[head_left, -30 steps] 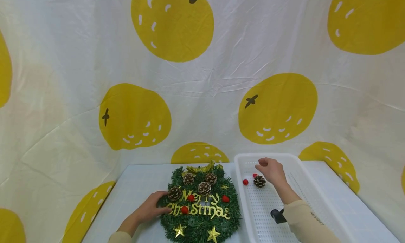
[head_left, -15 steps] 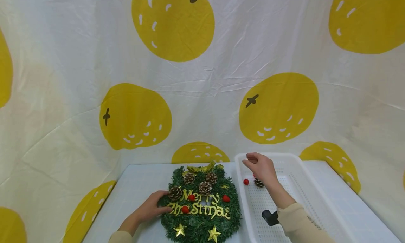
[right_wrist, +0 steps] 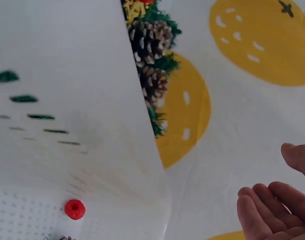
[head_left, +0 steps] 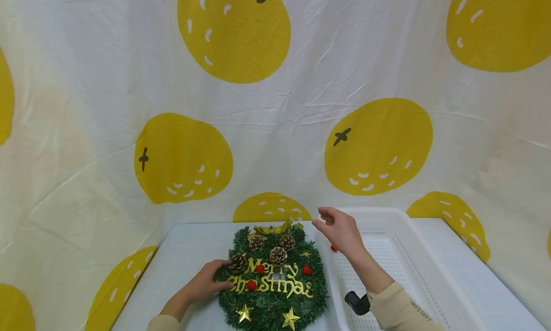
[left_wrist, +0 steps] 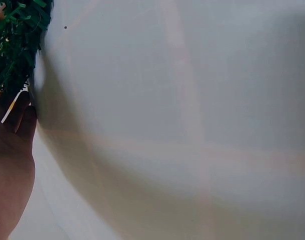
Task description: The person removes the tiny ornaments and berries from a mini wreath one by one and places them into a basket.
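Note:
A green Christmas wreath (head_left: 269, 302) lies on the white table, with gold "Merry Christmas" lettering, brown pinecones (head_left: 278, 256), red balls (head_left: 307, 270), gold stars (head_left: 291, 318) and a gold bow (head_left: 275, 229). My left hand (head_left: 204, 284) grips the wreath's left edge; in the left wrist view, fingertips (left_wrist: 27, 112) reach under the greenery. My right hand (head_left: 342, 233) hovers over the basket's left rim, close to the wreath's upper right. Its fingers curl loosely with the thumb apart, and nothing shows between them in the right wrist view.
A white perforated basket (head_left: 413, 278) stands right of the wreath. Inside it are a red ball (right_wrist: 74, 209) and a pinecone (right_wrist: 66, 238), mostly cut off by the frame edge. A black device (head_left: 357, 303) sits at my right wrist. A fruit-patterned cloth (head_left: 275, 154) hangs behind.
My right hand has moved left, from above the basket's interior to its left rim, and now blocks the pinecone there in the head view. The left hand and wreath have stayed put.

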Action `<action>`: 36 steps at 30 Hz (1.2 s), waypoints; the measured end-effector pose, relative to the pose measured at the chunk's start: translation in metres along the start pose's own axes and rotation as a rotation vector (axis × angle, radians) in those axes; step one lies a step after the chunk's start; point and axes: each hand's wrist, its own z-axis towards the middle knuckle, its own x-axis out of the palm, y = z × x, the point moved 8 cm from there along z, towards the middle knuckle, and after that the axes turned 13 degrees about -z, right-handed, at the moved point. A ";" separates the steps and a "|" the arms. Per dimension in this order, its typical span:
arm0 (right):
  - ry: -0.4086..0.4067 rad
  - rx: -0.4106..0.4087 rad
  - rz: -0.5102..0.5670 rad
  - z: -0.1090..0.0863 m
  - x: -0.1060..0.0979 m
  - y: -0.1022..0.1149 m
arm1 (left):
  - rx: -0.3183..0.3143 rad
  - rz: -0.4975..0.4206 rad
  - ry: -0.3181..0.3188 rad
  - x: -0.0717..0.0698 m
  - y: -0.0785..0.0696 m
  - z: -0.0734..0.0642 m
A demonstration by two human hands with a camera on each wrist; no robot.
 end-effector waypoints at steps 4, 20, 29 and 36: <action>0.008 -0.020 0.006 -0.003 0.007 0.011 | 0.002 -0.004 0.009 0.001 0.000 -0.001; 0.047 -0.052 0.079 -0.011 0.034 0.037 | -0.011 -0.009 -0.002 0.002 0.003 -0.003; 0.062 -0.051 0.095 -0.016 0.043 0.041 | -0.018 -0.015 -0.001 0.000 -0.001 -0.002; 0.080 -0.067 0.108 -0.020 0.050 0.045 | 0.001 0.000 0.002 0.000 -0.001 -0.001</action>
